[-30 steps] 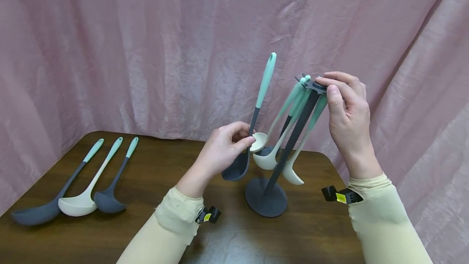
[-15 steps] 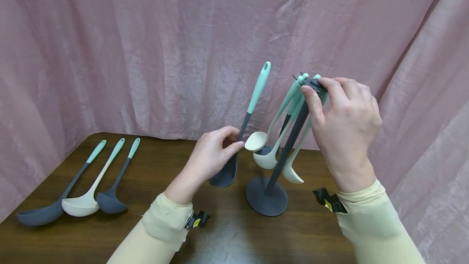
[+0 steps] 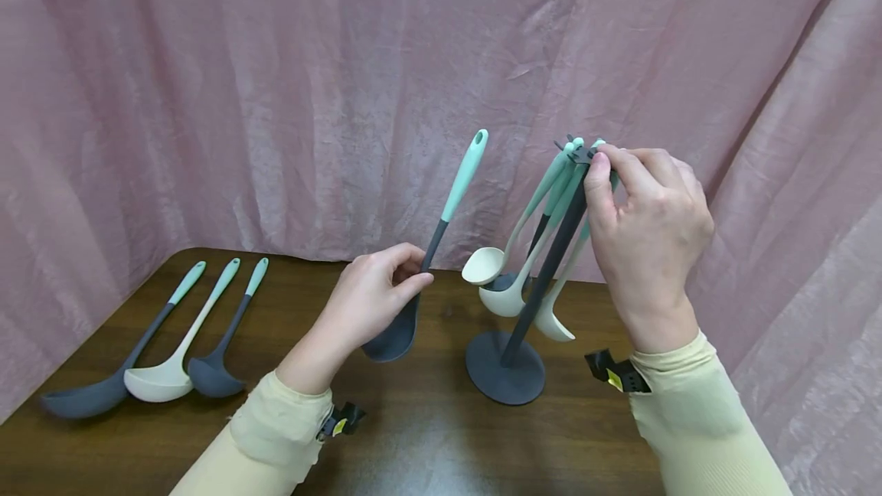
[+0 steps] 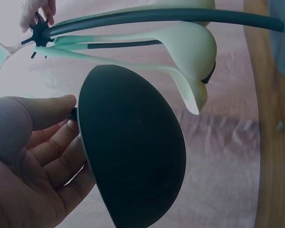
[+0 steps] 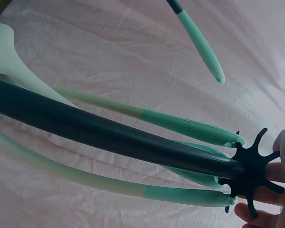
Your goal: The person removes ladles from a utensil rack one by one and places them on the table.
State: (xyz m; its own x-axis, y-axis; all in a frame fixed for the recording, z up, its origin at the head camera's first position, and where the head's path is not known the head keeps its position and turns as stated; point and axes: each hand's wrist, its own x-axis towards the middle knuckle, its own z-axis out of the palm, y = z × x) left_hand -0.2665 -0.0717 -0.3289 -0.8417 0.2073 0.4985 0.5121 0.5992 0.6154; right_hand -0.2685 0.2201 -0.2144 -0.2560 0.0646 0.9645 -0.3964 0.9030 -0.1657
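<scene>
My left hand (image 3: 375, 293) pinches a dark grey ladle (image 3: 458, 182) with a mint handle, low on its shaft just above the bowl. The handle leans up to the right, and the ladle is held clear of the table. In the left wrist view its dark bowl (image 4: 133, 147) fills the middle. To the right, my right hand (image 3: 651, 236) grips the top of a dark utensil stand (image 3: 544, 282) with thumb and fingers. Several mint-handled ladles hang from the stand's hooks, among them a white ladle (image 3: 503, 298). In the right wrist view the hooked hub (image 5: 251, 168) shows beside my fingers.
On the table's left lie a large dark ladle (image 3: 89, 398), a white ladle (image 3: 158, 383) and a smaller dark ladle (image 3: 217, 375), side by side. The stand's round base (image 3: 506, 370) rests on the wooden table (image 3: 427, 442). A pink curtain (image 3: 276, 98) hangs behind.
My left hand has carried the dark ladle left and slightly down, away from the stand. My right hand has turned at the stand's top, its back now facing more toward the head camera.
</scene>
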